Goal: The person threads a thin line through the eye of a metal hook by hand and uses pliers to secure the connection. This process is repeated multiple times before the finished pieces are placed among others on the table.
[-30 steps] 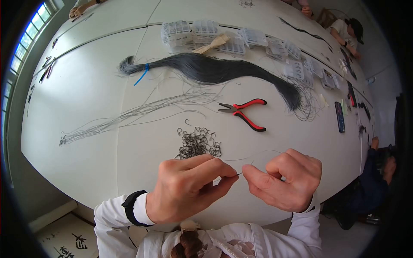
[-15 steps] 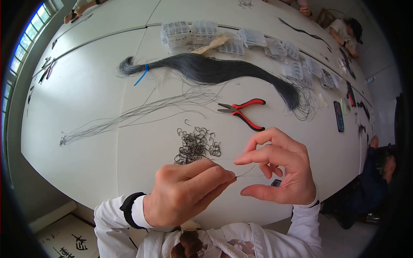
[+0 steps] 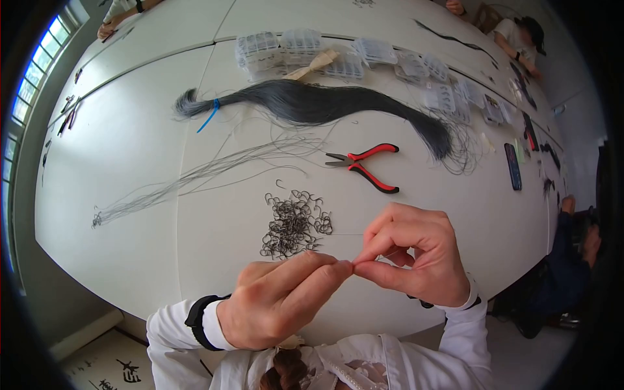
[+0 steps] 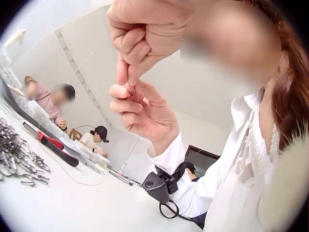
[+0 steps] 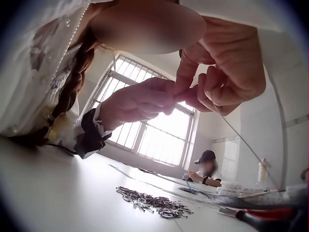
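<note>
Both hands meet tip to tip low in the middle of the head view. My left hand (image 3: pixel 283 302) pinches between thumb and forefinger; the fish hook in its grip is hidden by the fingers now. The right hand (image 3: pixel 416 253) pinches thin fishing line right at the left fingertips, its other fingers loosely curled. In the right wrist view the grey line (image 5: pixel 234 129) runs down from the right hand toward the table. A pile of dark fish hooks (image 3: pixel 292 224) lies just beyond the left hand. Red-and-black pliers (image 3: pixel 354 164) lie with their jaws apart beyond the right hand.
A long hank of dark grey line (image 3: pixel 325 104), bound with a blue tie (image 3: pixel 208 120), stretches across the table. Loose lines ending in hooks (image 3: pixel 96 218) lie left. Clear plastic boxes (image 3: pixel 374 52) stand behind; a phone (image 3: pixel 513 167) is at right. Other people sit around the table.
The right hand lets go at the left fingertips, spreads its fingers, then comes back and pinches there again. The left hand keeps its pinch, shifting slightly. The view shifts a little.
</note>
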